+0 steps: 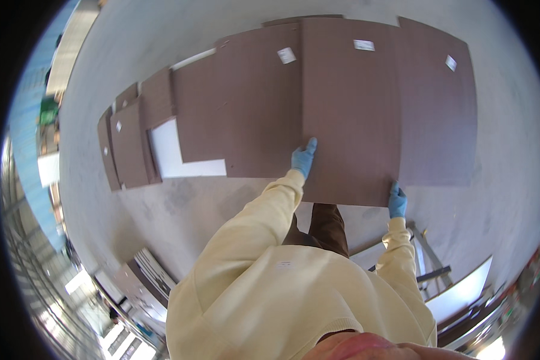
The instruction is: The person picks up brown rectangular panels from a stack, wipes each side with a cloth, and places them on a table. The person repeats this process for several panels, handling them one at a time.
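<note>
In front of me is a large flat brown panel (351, 114) with a white label near its far edge. My left hand (303, 159), in a light blue glove, grips its left edge, thumb on the top face. At the near right corner my right hand (397, 201), also gloved, is closed on the panel; its fingers underneath are hidden. The panel overlaps another brown panel (258, 108) to its left and a third brown panel (438, 114) to its right, each with a white label.
Farther left lie several smaller brown pieces (129, 144) and a white panel (168, 150) on the grey concrete floor (186, 204). A metal frame (429, 255) stands behind me at right, near a white board (462, 292). More boards (144, 279) are at lower left.
</note>
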The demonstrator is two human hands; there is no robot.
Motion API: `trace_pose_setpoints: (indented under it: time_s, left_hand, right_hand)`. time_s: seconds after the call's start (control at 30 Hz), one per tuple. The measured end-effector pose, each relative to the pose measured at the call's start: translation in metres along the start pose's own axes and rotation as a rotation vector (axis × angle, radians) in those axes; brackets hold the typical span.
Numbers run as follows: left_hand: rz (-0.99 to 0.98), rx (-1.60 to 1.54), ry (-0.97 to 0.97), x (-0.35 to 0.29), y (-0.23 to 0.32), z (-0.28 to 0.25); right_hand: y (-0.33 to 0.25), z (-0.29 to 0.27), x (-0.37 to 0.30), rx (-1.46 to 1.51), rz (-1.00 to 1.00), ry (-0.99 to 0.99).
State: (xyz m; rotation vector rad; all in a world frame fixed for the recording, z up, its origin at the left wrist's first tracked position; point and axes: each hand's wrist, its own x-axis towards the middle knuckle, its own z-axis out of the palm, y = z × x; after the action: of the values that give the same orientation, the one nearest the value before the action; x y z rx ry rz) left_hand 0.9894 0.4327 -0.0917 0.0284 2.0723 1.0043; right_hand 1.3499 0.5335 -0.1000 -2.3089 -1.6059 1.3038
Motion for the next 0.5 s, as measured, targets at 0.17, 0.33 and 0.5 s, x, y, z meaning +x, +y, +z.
trace_pose_setpoints:
  time_s: [0.17, 0.33, 0.5]
  left_hand:
    - [0.028, 0.067, 0.083, -0.004, 0.020, -0.021]
    - [-0.008, -0.046, 0.068, -0.014, 0.042, -0.079]
    - [-0.026, -0.082, 0.146, -0.018, 0.017, -0.171]
  right_hand:
    - [-0.029, 0.007, -0.030, -0.051, -0.284, 0.139]
    - [-0.050, 0.032, -0.074, -0.033, -0.292, 0.173]
    - [-0.086, 0.079, -0.130, -0.051, -0.333, 0.103]
